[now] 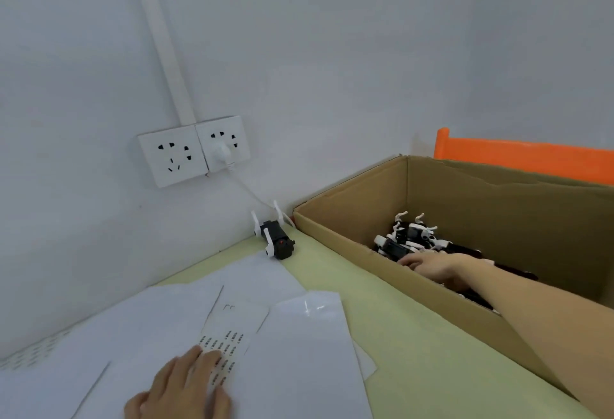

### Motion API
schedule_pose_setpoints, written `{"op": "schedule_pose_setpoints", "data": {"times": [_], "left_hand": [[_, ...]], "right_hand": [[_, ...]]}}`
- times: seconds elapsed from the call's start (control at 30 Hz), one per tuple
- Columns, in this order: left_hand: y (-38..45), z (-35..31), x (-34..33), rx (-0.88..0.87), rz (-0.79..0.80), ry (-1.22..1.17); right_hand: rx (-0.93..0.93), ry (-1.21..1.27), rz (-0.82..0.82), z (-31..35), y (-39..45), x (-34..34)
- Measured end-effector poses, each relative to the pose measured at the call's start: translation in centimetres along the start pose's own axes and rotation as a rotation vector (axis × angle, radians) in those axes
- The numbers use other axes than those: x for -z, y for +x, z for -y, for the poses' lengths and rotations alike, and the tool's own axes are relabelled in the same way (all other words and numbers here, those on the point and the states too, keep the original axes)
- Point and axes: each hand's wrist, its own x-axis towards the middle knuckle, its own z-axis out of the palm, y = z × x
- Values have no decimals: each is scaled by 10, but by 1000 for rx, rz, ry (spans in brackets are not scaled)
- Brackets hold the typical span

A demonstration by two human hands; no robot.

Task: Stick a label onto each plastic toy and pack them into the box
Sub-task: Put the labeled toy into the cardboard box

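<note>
Cardboard box [345, 236] sits open on the green table [415, 352], right side, with a heap of black-and-white plastic toys [408, 236] inside. White sheets [299, 352] overlap across the table's left; the label sheet [226, 345] lies on top. Right hand [428, 264] reaches into the box among the toys; cannot tell whether it grasps one. Left hand [182, 385] rests on the label sheet, fingers loosely curled, grasping nothing. One toy [277, 239] lies on the table by the wall, just beside the box corner.

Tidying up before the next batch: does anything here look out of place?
One black-and-white toy lies tipped on the table by the wall corner, outside the cardboard box where the other toys are piled.
</note>
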Motion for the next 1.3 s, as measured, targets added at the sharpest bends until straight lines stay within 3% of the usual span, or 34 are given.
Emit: {"op": "schedule_pose_setpoints", "data": {"times": [0.03, 0.07, 0.17, 0.3, 0.37, 0.43, 0.53, 0.6, 0.7, 0.97, 1.17, 1.3], "left_hand": [[0, -1, 3, 29, 111, -26], [1, -1, 4, 74, 86, -28], [6, 4, 1, 145, 127, 217], [4, 10, -8, 99, 210, 283], [3, 9, -6, 122, 262, 206], [4, 11, 3, 197, 278, -52], [0, 22, 21, 279, 78, -571], [-8, 38, 37, 264, -90, -651], [-28, 77, 53, 251, -240, -572], [-126, 158, 57, 385, -92, -178], [-143, 159, 47, 311, -89, -69], [-144, 163, 44, 270, -141, -60]], "right_hand": [[19, -38, -6, 1, 0, -1], [46, -54, -50, 3, -2, -2], [181, -115, -339, 13, -11, 3], [453, -60, -697, 51, -41, 2], [588, -23, -803, 78, -66, -11], [705, 48, -850, 105, -97, -37], [833, 92, -789, 138, -143, -95], [905, 104, -667, 154, -170, -136], [936, 132, -421, 165, -192, -189], [973, -125, -77, 198, -223, -270], [864, -365, 23, 232, -255, -325], [820, -464, -80, 237, -269, -353]]}}
